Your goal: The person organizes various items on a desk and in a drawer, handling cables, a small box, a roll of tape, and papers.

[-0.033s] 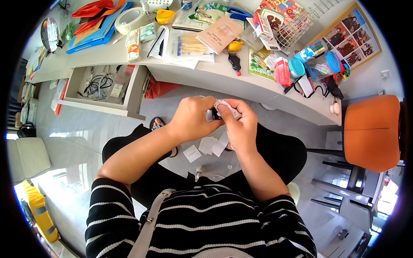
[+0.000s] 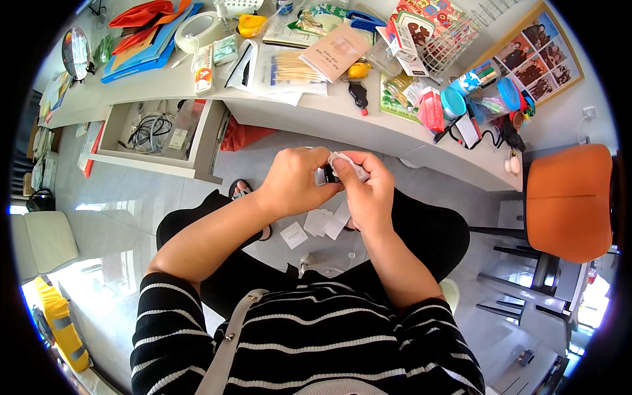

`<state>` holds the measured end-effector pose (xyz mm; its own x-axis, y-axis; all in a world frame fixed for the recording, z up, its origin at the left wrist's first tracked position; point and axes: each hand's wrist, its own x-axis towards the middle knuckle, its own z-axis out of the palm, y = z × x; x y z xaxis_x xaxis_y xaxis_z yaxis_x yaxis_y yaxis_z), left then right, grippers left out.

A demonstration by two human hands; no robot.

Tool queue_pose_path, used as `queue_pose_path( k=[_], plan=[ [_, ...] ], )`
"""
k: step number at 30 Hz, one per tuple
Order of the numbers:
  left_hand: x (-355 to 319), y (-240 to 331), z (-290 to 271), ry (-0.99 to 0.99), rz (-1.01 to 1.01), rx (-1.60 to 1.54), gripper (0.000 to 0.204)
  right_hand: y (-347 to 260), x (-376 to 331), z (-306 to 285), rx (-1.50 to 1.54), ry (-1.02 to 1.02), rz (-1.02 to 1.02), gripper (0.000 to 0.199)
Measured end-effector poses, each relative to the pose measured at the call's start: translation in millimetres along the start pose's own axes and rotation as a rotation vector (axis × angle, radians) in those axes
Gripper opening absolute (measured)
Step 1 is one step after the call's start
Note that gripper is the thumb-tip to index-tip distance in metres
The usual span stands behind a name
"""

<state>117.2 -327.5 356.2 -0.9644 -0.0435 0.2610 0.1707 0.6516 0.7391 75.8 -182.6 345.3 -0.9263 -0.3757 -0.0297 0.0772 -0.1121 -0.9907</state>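
In front of my lap, over the floor, my two hands meet. My left hand is closed around a small dark-and-pale object. Its kind cannot be made out, as fingers cover most of it. My right hand pinches a crumpled white tissue or paper between thumb and fingers. The tissue is right beside the small object, seemingly against it. Below my hands, a few white paper slips lie on the floor between my feet.
An open drawer with coiled cables juts out at the left. The desk ahead carries cotton swabs, boxes, tape and a wire basket. An orange chair stands at the right.
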Motion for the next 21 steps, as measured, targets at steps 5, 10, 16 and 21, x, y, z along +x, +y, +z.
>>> queue_pose_path(
  k=[5,10,16,21],
  plan=[
    [2.4,2.0,-0.8,-0.167,-0.356,-0.642,0.029,-2.8,12.9,-7.8,0.131,0.092,0.253,0.02],
    [20.7,2.7,-23.3,-0.197,-0.839,-1.36,0.03,4.6,20.3,-28.5,0.303,0.19,0.258,0.025],
    [18.7,-8.1,-21.5,-0.178,-1.012,-1.609,0.033,-8.0,13.1,-5.5,0.283,0.047,-0.104,0.019],
    [13.8,0.6,-14.6,-0.193,-0.962,-1.619,0.032,4.1,18.1,7.2,-0.059,-0.1,-0.311,0.016]
  ],
)
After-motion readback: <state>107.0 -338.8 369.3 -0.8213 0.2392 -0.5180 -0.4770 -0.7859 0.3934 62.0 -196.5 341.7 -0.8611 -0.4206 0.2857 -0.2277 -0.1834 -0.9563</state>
